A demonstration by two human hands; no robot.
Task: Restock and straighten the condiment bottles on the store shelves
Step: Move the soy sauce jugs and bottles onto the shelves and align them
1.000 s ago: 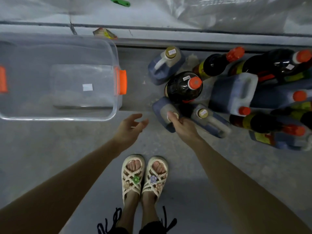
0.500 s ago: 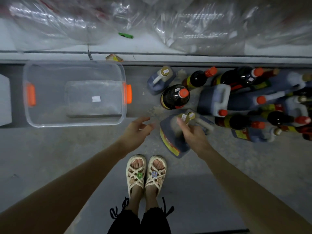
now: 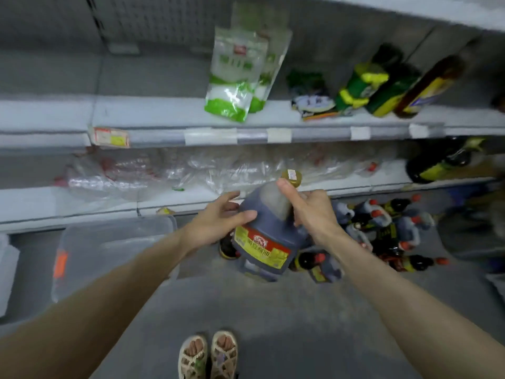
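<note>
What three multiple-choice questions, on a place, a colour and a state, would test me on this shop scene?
1. Where is the clear bin? A floor; B top shelf; C trolley.
2. What colour is the cap of the jug? A blue; B yellow; C black.
3. How is the jug held? A both hands; B one hand; C not held.
Answers: 1A, it stands on the floor; 2B, the cap is yellow; 3A, left hand holds its side, right hand grips near its neck.
</note>
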